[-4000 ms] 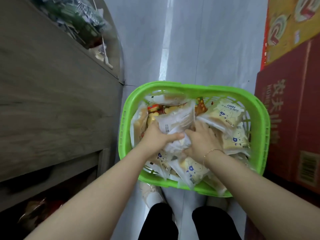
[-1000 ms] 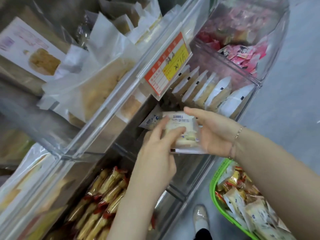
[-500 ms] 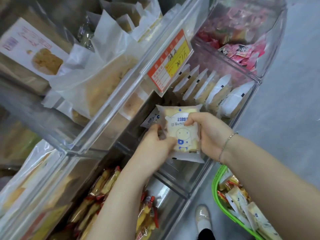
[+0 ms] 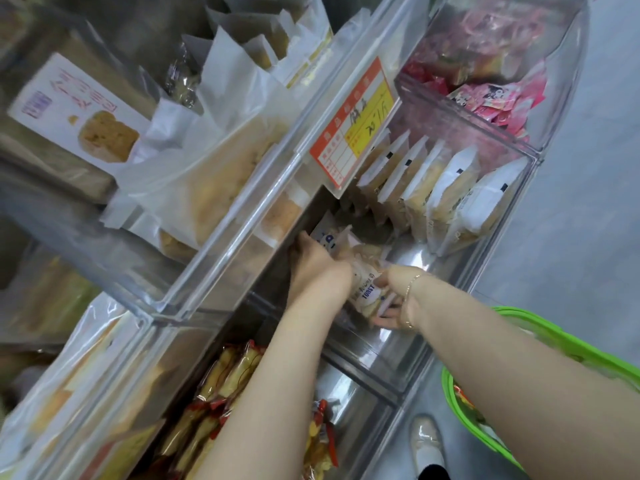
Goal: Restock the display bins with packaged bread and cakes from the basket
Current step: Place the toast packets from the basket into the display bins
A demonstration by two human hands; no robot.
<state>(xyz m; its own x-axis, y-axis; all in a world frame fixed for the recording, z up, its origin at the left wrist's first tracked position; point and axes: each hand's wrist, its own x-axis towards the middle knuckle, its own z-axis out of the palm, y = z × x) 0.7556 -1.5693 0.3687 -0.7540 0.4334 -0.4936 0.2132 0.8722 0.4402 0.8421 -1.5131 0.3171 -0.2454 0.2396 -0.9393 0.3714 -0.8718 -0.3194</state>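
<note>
Both my hands reach into a clear display bin (image 4: 391, 368) in the middle of the rack. My right hand (image 4: 391, 299), with a bracelet at the wrist, grips a white toast pack (image 4: 367, 289) printed "TOAST", low inside the bin. My left hand (image 4: 315, 261) presses against the same pack and touches another white pack (image 4: 327, 235) lying deeper at the bin's left wall. A row of upright white bread packs (image 4: 436, 188) fills the bin's right side. The green basket (image 4: 540, 337) stands on the floor at the lower right, mostly hidden by my right arm.
An orange and yellow price tag (image 4: 353, 123) hangs on the upper bin's front above my hands. Pink packets (image 4: 491, 95) fill the bin at the top right. Red and yellow snack packs (image 4: 221, 393) lie in the lower bin. My shoe (image 4: 427, 445) is beside the basket.
Four seconds ago both hands were in the basket. Since half a second ago the toast pack has gone from upright in front of the bin to down inside it, and both hands have followed.
</note>
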